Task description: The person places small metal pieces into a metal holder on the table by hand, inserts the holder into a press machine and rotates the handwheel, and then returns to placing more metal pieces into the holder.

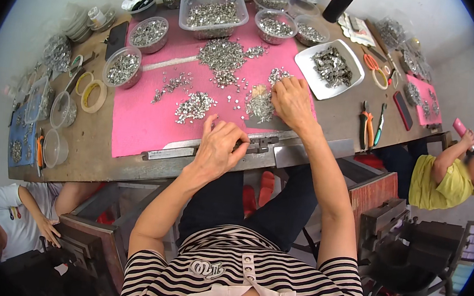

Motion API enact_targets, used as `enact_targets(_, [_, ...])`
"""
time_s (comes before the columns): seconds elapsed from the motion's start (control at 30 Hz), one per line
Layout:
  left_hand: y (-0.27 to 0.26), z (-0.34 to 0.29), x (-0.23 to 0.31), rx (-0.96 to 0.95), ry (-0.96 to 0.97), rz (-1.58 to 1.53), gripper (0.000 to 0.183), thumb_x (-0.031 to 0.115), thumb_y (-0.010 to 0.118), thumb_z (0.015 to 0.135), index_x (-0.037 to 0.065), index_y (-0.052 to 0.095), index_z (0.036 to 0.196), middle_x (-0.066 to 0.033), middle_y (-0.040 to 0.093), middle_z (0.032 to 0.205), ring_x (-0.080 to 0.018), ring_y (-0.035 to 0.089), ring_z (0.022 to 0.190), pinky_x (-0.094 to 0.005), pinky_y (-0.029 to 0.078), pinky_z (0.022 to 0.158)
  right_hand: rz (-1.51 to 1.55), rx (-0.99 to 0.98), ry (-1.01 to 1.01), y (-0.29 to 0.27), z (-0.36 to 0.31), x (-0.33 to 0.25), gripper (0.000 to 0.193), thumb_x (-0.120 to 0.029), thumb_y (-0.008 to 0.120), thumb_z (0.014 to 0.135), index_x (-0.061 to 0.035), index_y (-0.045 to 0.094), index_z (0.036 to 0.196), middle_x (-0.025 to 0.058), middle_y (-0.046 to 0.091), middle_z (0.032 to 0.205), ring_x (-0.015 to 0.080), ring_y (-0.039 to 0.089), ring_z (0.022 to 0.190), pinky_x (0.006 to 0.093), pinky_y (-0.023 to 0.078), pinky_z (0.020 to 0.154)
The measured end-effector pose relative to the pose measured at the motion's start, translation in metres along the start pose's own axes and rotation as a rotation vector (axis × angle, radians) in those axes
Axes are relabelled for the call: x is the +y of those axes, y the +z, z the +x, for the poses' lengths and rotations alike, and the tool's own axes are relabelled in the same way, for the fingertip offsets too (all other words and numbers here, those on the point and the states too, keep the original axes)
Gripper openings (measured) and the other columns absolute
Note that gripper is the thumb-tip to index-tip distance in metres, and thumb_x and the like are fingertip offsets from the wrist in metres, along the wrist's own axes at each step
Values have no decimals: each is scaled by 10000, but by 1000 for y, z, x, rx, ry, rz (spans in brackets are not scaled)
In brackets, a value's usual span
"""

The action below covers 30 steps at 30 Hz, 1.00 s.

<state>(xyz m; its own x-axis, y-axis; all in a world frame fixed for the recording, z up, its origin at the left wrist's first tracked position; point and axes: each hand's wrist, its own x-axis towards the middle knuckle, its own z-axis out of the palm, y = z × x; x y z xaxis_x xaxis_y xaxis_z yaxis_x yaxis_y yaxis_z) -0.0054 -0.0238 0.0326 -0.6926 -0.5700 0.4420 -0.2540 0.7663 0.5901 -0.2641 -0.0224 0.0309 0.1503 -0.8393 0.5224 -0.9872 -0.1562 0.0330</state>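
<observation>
My left hand is at the table's front edge, beside a dark metal fixture. Its fingers curl together toward the thumb, and whatever they pinch is hidden. Farther right, my right hand reaches down with bunched fingertips at a pile of thin silvery pins. A small heap of shiny metal pieces lies just beyond those fingertips; anything in them is too small to make out. On the pink mat, shiny metal bits and a larger heap of small metal parts are spread out.
Plastic tubs of metal parts, including a rectangular one, line the back. A white dish stands right of the mat, near pliers and a red-edged phone. Tape rolls lie left. Co-workers sit at both sides.
</observation>
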Motion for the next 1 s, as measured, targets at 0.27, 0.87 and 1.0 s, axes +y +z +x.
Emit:
enact_targets(0.27, [4,-1,4,-14,-12,65,112,106,764,810,104,693,897,-36,606,863,-239,606,897,-583,319,1124,406,-190,253,-52,-41,-29,73,-89,722,840,-48,661,841,104,646,832,293,602,816,420,417,814])
enact_targets(0.87, [29,94,-42,6,84,175,51,131,727,867,129,728,918,-41,679,876,-246,628,942,-570,304,1062,281,26,306,-25,-65,-51,120,-78,749,829,-58,648,890,99,593,860,298,581,882,428,407,821])
enact_targets(1.0, [39,117,-51,-32,78,235,73,139,714,879,131,744,945,-55,699,904,-262,628,948,-572,303,1045,350,33,319,-28,-67,-49,109,-56,738,831,-45,655,902,98,600,856,299,588,871,425,414,812])
